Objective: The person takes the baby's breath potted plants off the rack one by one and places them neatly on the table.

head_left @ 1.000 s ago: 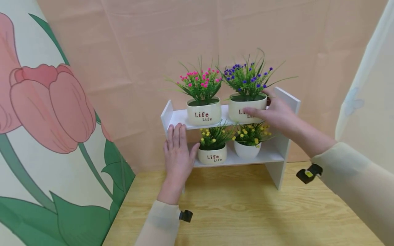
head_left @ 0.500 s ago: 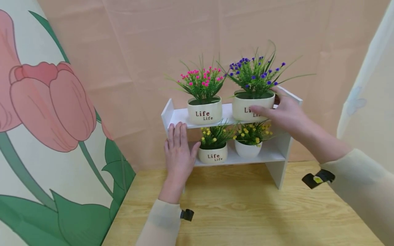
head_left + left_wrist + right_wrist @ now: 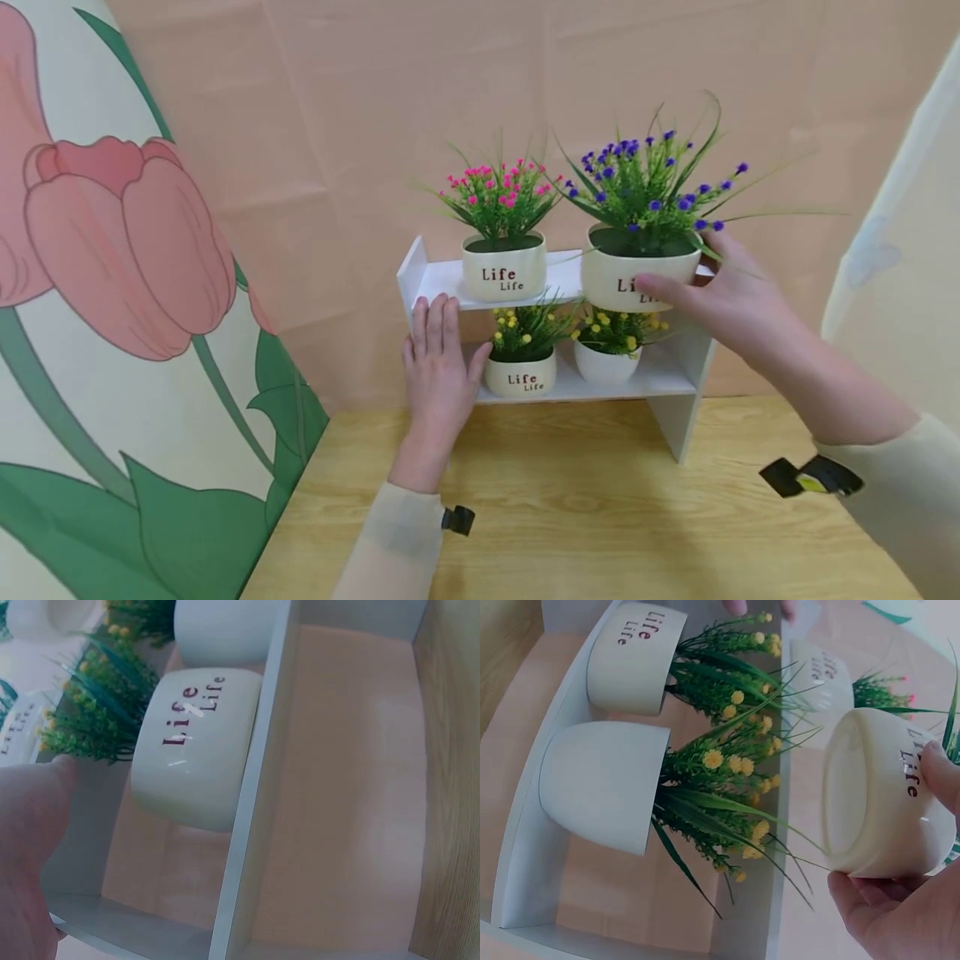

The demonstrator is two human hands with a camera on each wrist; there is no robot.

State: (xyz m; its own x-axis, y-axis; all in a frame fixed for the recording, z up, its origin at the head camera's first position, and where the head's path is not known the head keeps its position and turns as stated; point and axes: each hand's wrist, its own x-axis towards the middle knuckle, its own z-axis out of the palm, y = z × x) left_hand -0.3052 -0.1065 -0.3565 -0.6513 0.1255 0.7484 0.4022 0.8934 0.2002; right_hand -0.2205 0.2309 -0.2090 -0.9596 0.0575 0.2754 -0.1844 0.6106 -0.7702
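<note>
My right hand (image 3: 738, 300) grips a cream flowerpot (image 3: 637, 279) of purple flowers, thumb across its "Life" lettering and fingers round its right side. In the right wrist view the underside of this flowerpot (image 3: 847, 791) shows, held off the white shelf. My left hand (image 3: 438, 367) rests with straight fingers against the left end of the two-tier shelf (image 3: 562, 271). On the top tier stands a cream pot (image 3: 504, 275) of pink flowers. Below are a cream pot (image 3: 520, 377) and a round white pot (image 3: 607, 362), both with yellow flowers.
The shelf stands on a wood-grain table (image 3: 570, 517) against a pink cloth backdrop (image 3: 390, 100). A panel with a large printed tulip (image 3: 127, 250) borders the left side. A pale curtain-like sheet (image 3: 907, 250) hangs at the right.
My right hand has lifted the pot of purple flowers off the top tier and brought it rightward and nearer to me. My left hand has stayed on the shelf's left end.
</note>
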